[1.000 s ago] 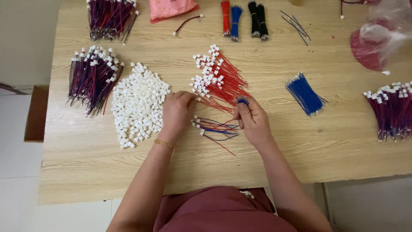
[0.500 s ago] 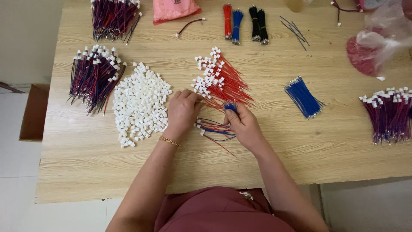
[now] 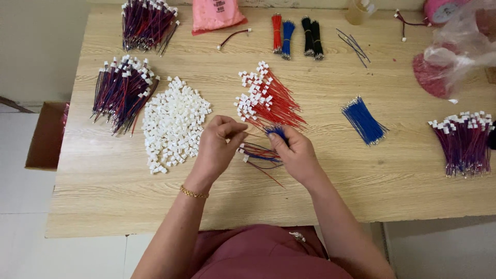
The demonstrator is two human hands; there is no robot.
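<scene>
My left hand [image 3: 217,147] pinches one end of a thin red wire with a white connector, just left of the table's middle. My right hand [image 3: 294,152] holds a small bunch of blue wires [image 3: 275,131] and meets the left hand over a few finished red-and-blue wires [image 3: 261,155] lying on the wooden table [image 3: 361,170]. Just beyond the hands lies a pile of red wires with white connectors [image 3: 266,101]. A heap of loose white connectors [image 3: 173,121] sits to the left of my left hand.
Bundles of red-and-blue wired connectors lie at far left [image 3: 121,90], back left [image 3: 147,20] and far right [image 3: 465,139]. A loose blue wire bundle [image 3: 361,120] lies right of centre. Tied red, blue and black bundles [image 3: 294,33], a pink bag [image 3: 217,14] and plastic bags [image 3: 454,51] line the back. A cardboard box [image 3: 46,134] stands on the floor.
Both hands have lifted slightly off the finished wires and come together, the left now pinching a red wire toward the blue bunch in the right.
</scene>
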